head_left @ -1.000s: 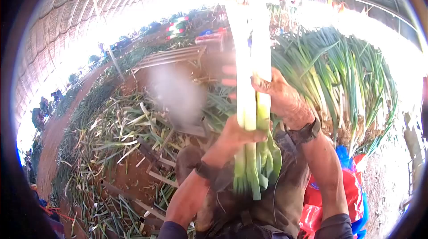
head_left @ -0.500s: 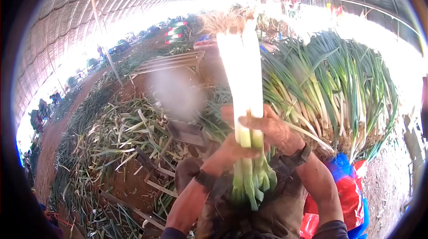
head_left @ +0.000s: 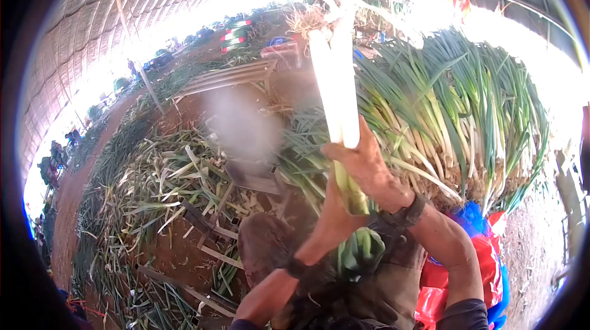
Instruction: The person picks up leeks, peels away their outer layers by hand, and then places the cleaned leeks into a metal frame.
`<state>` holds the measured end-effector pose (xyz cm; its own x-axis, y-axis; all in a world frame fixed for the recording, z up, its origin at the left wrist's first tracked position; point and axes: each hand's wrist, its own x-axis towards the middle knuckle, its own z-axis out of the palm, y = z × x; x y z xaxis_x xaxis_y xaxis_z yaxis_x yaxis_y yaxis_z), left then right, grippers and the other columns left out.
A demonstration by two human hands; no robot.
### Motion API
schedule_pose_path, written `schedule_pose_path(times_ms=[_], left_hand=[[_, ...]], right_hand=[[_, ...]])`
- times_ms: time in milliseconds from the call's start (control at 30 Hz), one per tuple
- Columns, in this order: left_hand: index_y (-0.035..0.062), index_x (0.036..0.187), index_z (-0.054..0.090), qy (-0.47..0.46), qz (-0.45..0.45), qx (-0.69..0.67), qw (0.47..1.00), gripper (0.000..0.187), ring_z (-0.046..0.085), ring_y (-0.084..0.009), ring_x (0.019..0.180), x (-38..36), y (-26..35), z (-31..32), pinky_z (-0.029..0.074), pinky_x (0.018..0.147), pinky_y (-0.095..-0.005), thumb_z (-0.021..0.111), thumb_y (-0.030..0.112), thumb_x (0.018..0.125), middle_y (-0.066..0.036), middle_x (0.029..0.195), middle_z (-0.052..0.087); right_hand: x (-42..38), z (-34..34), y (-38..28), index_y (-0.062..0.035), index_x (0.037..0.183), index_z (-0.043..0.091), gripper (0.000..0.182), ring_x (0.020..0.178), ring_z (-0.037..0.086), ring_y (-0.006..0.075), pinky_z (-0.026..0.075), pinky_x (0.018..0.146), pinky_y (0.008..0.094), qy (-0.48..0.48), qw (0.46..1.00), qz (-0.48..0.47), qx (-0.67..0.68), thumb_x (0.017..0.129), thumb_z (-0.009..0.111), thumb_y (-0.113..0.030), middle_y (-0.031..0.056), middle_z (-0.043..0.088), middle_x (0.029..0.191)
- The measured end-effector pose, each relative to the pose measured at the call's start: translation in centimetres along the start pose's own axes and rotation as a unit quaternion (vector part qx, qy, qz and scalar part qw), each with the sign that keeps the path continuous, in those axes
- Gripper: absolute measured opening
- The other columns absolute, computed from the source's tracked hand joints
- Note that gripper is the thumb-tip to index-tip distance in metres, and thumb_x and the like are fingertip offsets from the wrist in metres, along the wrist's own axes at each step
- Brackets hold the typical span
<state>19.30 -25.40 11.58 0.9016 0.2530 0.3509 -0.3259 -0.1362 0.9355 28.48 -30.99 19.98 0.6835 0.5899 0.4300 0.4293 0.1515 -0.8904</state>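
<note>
A few thick leeks (head_left: 335,84) stand upright before me, roots at the top and green ends down by my lap. Bright light washes out their white shafts. My right hand (head_left: 362,161) is wrapped around the shafts where white turns to green. Just below it, my left hand (head_left: 338,210) grips the green part, its fingers partly hidden behind the stalks. Cut green ends (head_left: 361,250) stick out under my left hand. To the right leans a big heap of untrimmed leeks (head_left: 455,108), roots toward me.
Leaf scraps (head_left: 178,182) cover the ground at left. A wooden bench (head_left: 227,78) stands ahead, with a pinkish crate (head_left: 279,53) beyond. Wooden slats (head_left: 221,256) lie near my knee. Red and blue plastic bags (head_left: 485,262) sit at my right side.
The leeks have tilted slightly, and their lower green ends have shifted right. My left hand has moved a little right and down; my right hand still holds the shafts.
</note>
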Motion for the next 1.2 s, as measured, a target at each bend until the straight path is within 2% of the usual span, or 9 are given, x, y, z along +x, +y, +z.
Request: schedule_pose_path(times_ms=[333,400,500,567,767,833,900,967,1200], left_hand=[[-0.0011,0.119,0.055,0.031,-0.101,-0.170,0.980,0.047,0.064,-0.0164,0.088,-0.3,-5.3,-1.0,0.053,0.077,-0.0291,0.072,-0.005,0.075,-0.006,0.100,0.064],[-0.0002,0.106,0.061,0.030,-0.122,-0.119,0.985,0.035,0.065,-0.0153,0.084,-0.8,-5.8,-1.4,0.053,0.074,-0.0286,0.072,-0.003,0.072,-0.006,0.094,0.066],[0.0006,0.096,0.065,0.020,-0.139,-0.108,0.984,0.027,0.064,-0.0142,0.078,-1.0,-5.6,-0.8,0.052,0.070,-0.0269,0.071,-0.001,0.070,-0.005,0.086,0.066],[0.0016,0.092,0.065,-0.025,-0.136,-0.127,0.982,0.022,0.063,-0.0137,0.075,-1.2,-5.5,-0.3,0.052,0.068,-0.0266,0.071,-0.001,0.070,-0.004,0.083,0.065],[0.0002,0.099,0.060,-0.101,-0.134,-0.088,0.982,0.026,0.063,-0.0146,0.076,-0.9,-4.9,1.3,0.053,0.069,-0.0284,0.071,-0.002,0.075,-0.005,0.088,0.064],[0.0004,0.100,0.060,-0.103,-0.129,-0.102,0.981,0.027,0.063,-0.0143,0.080,-0.9,-4.6,1.4,0.052,0.069,-0.0281,0.071,-0.003,0.075,-0.006,0.089,0.064],[0.0006,0.099,0.060,-0.134,-0.135,-0.119,0.974,0.028,0.063,-0.0143,0.080,-0.8,-5.5,1.5,0.053,0.069,-0.0290,0.071,-0.005,0.074,-0.006,0.089,0.063],[0.0003,0.098,0.060,-0.106,-0.127,-0.090,0.982,0.027,0.062,-0.0139,0.075,-1.1,-4.4,2.1,0.054,0.068,-0.0297,0.070,-0.007,0.073,-0.005,0.088,0.063],[0.0044,0.100,0.065,-0.019,-0.067,-0.115,0.991,0.033,0.063,-0.0134,0.078,-1.4,-0.8,-3.1,0.052,0.070,-0.0297,0.078,0.013,0.071,-0.002,0.082,0.065]], right_hand=[[-1.2,-1.8,4.0,-0.0079,0.156,0.010,0.105,0.139,0.036,0.0359,0.033,0.113,0.0512,-0.138,0.964,0.037,0.226,0.078,0.080,-0.018,0.0215,0.042,0.141],[1.7,-3.1,2.1,-0.0092,0.157,0.009,0.105,0.135,0.041,0.0389,0.045,0.103,0.0544,0.107,0.945,-0.190,-0.244,0.082,0.077,-0.038,0.0265,0.038,0.146],[3.3,-6.5,-5.9,-0.0083,0.156,0.013,0.101,0.108,0.063,0.0293,0.057,0.082,0.0421,0.141,0.887,-0.175,-0.404,0.084,0.075,-0.042,0.0240,0.050,0.135],[4.6,-7.4,-7.8,-0.0046,0.148,0.028,0.085,0.053,0.054,0.0159,0.046,0.047,0.0324,0.091,0.857,-0.235,-0.450,0.085,0.072,-0.041,0.0146,0.067,0.082],[9.9,-10.9,-8.6,-0.0080,0.094,0.071,0.017,0.048,0.058,0.0110,0.048,0.045,0.0285,0.020,0.845,-0.315,-0.432,0.090,0.064,-0.024,0.0065,0.070,0.071],[9.9,-11.6,-10.1,-0.0134,0.094,0.072,0.013,0.059,0.066,0.0132,0.053,0.052,0.0298,0.020,0.943,-0.031,-0.330,0.089,0.061,-0.020,0.0042,0.071,0.073],[15.7,-17.0,-7.0,-0.0081,0.096,0.071,0.015,0.056,0.066,0.0153,0.053,0.049,0.0305,0.024,0.800,-0.198,-0.566,0.091,0.060,-0.017,0.0046,0.069,0.069],[15.1,-21.8,-7.3,-0.0165,0.113,0.070,0.028,0.076,0.073,0.0225,0.060,0.057,0.0371,0.178,0.960,-0.075,-0.203,0.085,0.074,-0.022,0.0170,0.073,0.094],[7.3,-25.5,-10.1,-0.0031,0.125,0.063,0.042,0.079,0.068,0.0159,0.054,0.062,0.0259,-0.056,0.869,0.138,-0.471,0.088,0.068,-0.024,0.0181,0.068,0.109]])
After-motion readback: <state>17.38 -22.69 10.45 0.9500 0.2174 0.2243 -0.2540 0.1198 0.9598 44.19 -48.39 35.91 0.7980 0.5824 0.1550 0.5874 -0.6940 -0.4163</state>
